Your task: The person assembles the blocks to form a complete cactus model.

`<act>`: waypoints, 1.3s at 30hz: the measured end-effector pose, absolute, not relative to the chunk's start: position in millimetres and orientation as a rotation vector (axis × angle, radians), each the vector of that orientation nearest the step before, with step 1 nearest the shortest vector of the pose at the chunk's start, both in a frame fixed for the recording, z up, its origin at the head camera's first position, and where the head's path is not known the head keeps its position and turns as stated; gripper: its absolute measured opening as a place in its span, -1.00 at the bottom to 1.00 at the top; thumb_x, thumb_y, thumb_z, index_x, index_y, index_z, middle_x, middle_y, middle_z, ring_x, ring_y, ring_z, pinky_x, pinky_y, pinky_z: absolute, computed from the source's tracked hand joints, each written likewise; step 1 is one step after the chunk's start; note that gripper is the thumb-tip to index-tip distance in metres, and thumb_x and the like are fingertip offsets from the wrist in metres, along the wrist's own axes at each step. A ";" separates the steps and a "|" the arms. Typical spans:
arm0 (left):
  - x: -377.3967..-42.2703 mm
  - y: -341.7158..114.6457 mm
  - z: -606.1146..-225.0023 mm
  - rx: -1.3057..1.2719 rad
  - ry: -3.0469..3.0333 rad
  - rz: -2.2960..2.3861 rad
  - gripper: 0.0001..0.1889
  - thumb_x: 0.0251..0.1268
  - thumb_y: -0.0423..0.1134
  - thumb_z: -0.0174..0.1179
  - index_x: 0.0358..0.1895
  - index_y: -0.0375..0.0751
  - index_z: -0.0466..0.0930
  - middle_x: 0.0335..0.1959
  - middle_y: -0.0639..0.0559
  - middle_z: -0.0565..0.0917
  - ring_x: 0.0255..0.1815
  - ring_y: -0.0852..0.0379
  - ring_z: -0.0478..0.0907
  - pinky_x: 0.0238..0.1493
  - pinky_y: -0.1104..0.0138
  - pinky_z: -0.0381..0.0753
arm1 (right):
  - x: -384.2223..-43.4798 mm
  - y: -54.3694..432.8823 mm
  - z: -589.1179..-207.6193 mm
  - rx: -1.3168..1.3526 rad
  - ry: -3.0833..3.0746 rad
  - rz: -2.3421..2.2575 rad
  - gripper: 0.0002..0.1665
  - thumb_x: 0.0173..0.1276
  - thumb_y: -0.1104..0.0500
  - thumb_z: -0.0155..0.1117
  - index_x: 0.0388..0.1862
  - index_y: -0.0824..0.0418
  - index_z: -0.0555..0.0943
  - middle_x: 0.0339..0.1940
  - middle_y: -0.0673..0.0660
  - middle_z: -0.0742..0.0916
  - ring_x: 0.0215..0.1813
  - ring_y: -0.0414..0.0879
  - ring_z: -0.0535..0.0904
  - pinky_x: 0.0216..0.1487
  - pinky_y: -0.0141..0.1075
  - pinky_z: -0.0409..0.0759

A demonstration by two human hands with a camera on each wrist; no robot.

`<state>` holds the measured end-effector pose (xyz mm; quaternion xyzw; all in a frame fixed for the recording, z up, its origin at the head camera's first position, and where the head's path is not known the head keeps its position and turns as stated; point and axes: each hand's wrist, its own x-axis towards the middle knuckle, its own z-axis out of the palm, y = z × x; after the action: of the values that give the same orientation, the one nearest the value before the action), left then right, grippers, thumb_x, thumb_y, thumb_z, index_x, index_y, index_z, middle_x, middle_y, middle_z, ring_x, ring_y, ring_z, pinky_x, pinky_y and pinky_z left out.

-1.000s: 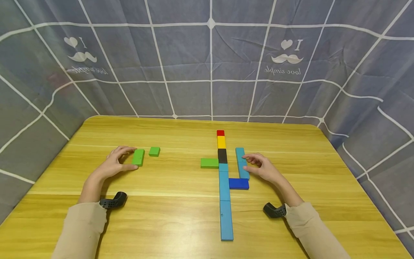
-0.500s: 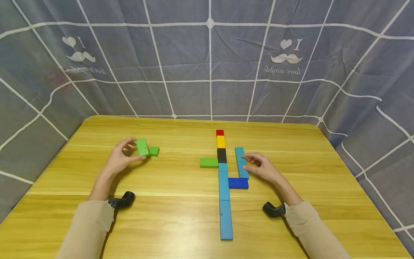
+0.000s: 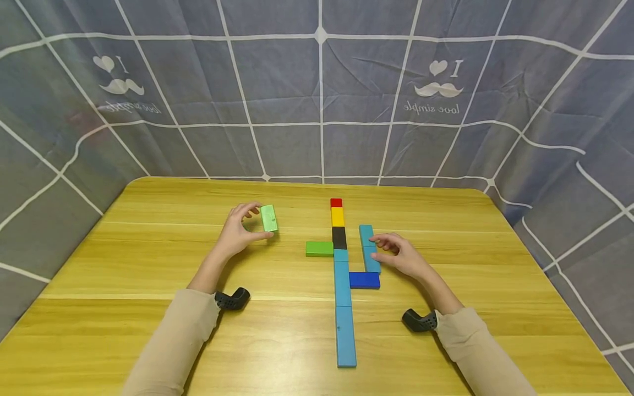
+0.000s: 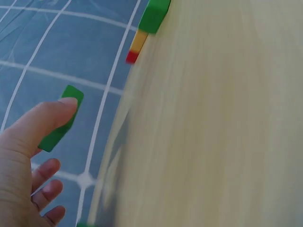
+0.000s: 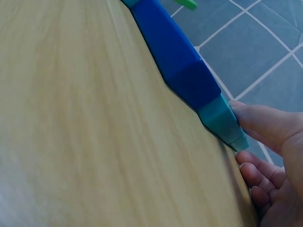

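My left hand (image 3: 239,228) pinches a green rectangular block (image 3: 269,218) between thumb and fingers, above the table's left-centre part. In the left wrist view the thumb lies across this block's face. My right hand (image 3: 403,256) rests beside two light blue blocks (image 3: 369,256) set end to end, thumb and fingertips at their right edge, fingers loosely bent. A dark blue block (image 3: 364,280) joins their near end to a column of light blue blocks (image 3: 343,283). Black (image 3: 339,237), yellow (image 3: 338,216) and red blocks (image 3: 336,202) continue that column away from me.
Another green block (image 3: 319,249) lies flat against the column's left side. The small green block (image 4: 87,225) peeks in at the left wrist view's bottom edge; the left hand hides it in the head view. A grey checked curtain (image 3: 292,99) hangs behind the wooden table (image 3: 124,258).
My left hand has lifted the green rectangular block and carried it right, past the small green one. My right hand and the arranged blocks have stayed in place.
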<state>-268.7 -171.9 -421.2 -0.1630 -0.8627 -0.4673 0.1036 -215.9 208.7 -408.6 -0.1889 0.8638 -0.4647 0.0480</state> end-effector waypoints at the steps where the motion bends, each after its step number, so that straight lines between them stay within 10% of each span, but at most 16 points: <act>1: -270.4 -166.5 -422.7 -0.493 -2.543 -1.378 -0.33 -0.19 -0.29 0.47 0.11 -0.24 0.41 -0.08 -0.24 0.45 -0.06 -0.16 0.29 -0.04 0.01 0.29 | -215.8 208.7 -408.4 -0.574 2.632 -1.417 -0.54 0.20 0.34 0.24 0.09 0.46 0.46 -0.14 0.36 0.51 -0.12 0.16 0.36 -0.12 -0.25 0.35; 21: -290.7 -108.5 -440.8 -0.576 -2.680 -1.246 -0.31 -0.25 -0.16 0.49 0.10 -0.21 0.48 -0.16 -0.14 0.53 -0.09 -0.08 0.37 0.06 0.01 0.14 | -215.8 209.3 -409.8 -0.581 2.641 -1.418 -0.55 0.19 0.34 0.24 0.08 0.46 0.47 -0.15 0.35 0.52 -0.13 0.14 0.37 -0.13 -0.27 0.36; 39: -289.3 -104.9 -437.5 -0.627 -2.837 -1.164 -0.42 0.09 -0.06 0.26 0.20 -0.17 0.42 0.03 -0.13 0.43 0.06 -0.10 0.25 0.17 -0.02 -0.03 | -213.3 208.6 -412.9 -0.588 2.647 -1.432 -0.55 0.19 0.35 0.24 0.07 0.46 0.47 -0.14 0.37 0.51 -0.12 0.19 0.36 -0.11 -0.16 0.36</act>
<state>-289.3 -104.9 -437.5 -0.2002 -0.9064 -0.3719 0.0059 -213.3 208.6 -412.9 -0.1917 0.8626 -0.4667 0.0373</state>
